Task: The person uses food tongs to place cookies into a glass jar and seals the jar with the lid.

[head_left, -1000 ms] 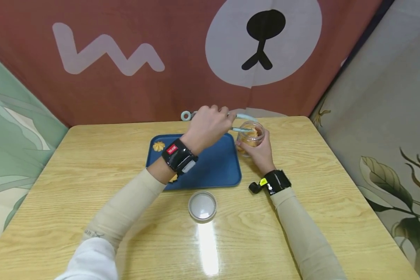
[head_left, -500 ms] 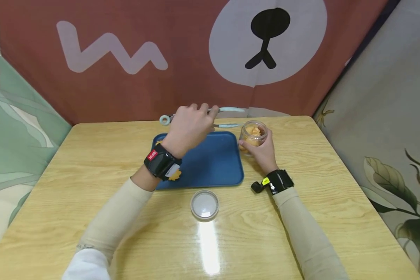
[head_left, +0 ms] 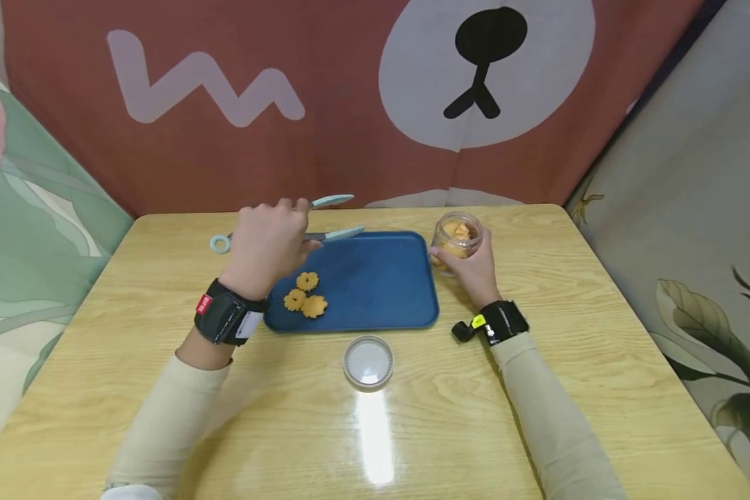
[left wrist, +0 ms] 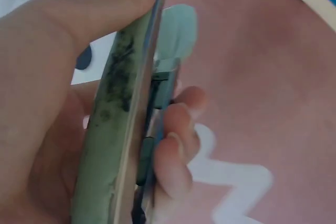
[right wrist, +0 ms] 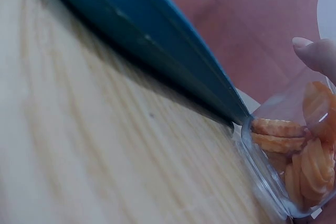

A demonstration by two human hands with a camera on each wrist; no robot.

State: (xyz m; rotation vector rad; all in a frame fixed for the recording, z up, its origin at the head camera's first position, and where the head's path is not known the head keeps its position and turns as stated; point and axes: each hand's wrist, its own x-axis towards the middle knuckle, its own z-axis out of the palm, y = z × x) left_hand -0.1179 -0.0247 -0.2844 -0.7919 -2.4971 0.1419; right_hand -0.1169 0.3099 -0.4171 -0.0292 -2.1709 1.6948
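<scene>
My left hand (head_left: pixel 265 246) grips a pair of tongs (head_left: pixel 345 233) over the blue tray's left end. Their pale teal tips are spread, with nothing between them. In the left wrist view, the thumb lies along one arm of the tongs (left wrist: pixel 115 114) and the fingers curl round the other. Three flower-shaped cookies (head_left: pixel 314 306) lie together on the tray (head_left: pixel 381 278), partly beside my left wrist. My right hand (head_left: pixel 475 273) holds a clear open jar (head_left: pixel 440 243) just right of the tray. Ridged cookies (right wrist: pixel 312 169) fill the jar in the right wrist view, where a thumb (right wrist: pixel 316 55) shows.
A round lid (head_left: pixel 368 362) lies on the wooden table (head_left: pixel 450 417) in front of the tray. Behind the table's far edge hangs a reddish-brown cloth (head_left: pixel 337 153) with a bear's muzzle. Patterned cloths hang at both sides.
The tongs have come out of the jar, and my left hand has carried them left over the tray. The three grouped cookies have come into view. My right hand still holds the jar.
</scene>
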